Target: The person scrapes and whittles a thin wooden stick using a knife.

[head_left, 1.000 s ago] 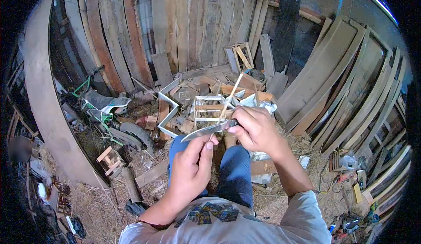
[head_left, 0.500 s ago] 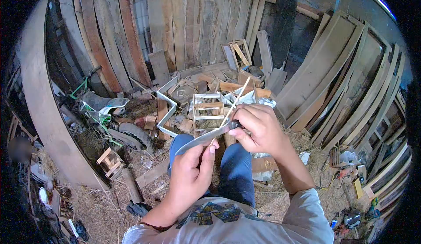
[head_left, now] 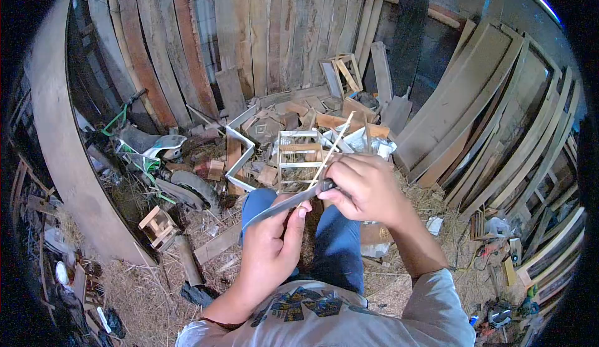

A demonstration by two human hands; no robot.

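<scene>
My right hand (head_left: 362,188) is closed around the dark handle of a knife (head_left: 277,207), whose long blade points left and crosses over my left hand. A thin pale wooden strip (head_left: 334,144) slants up and away from between my hands, with the blade lying across its lower part. My left hand (head_left: 272,238) is closed, its thumb and fingers pinching the lower end of the strip just under the blade. Both hands are in front of my knees.
Scrap wood surrounds a small wooden frame (head_left: 299,157) ahead. Tall boards (head_left: 465,91) lean at the right, and a wide plank (head_left: 78,154) stands at the left. A small wooden stool-like piece (head_left: 158,227) lies on the straw-covered floor (head_left: 134,300). Power tools (head_left: 499,313) lie at lower right.
My right hand and the knife have moved slightly left and down, the blade shifting along with them. My left hand stays nearly in place, still pinching the strip.
</scene>
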